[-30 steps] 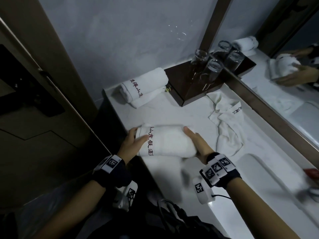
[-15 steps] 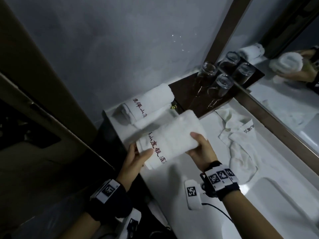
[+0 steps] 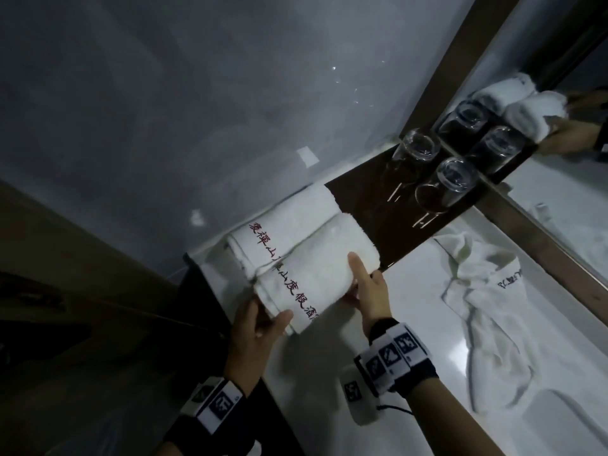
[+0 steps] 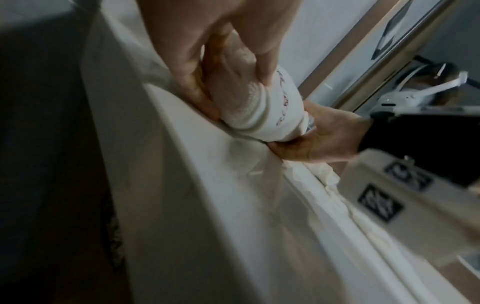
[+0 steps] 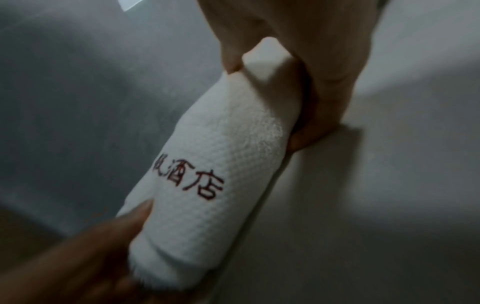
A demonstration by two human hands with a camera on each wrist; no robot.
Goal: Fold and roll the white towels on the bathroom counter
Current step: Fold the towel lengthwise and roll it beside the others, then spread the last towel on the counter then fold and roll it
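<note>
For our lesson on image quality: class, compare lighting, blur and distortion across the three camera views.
Head view: dim, the white stone counter brightest, straight edges bent by the wide lens, red lettering on the held rolled white towel readable. Left wrist view: motion-smeared, left hand soft. Right wrist view: rolled towel weave fairly sharp, right hand and background blurred.

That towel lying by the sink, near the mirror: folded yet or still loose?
Still loose. The crumpled towel lies spread in wrinkles on the counter, neither folded nor rolled, and no hand touches it.
</note>
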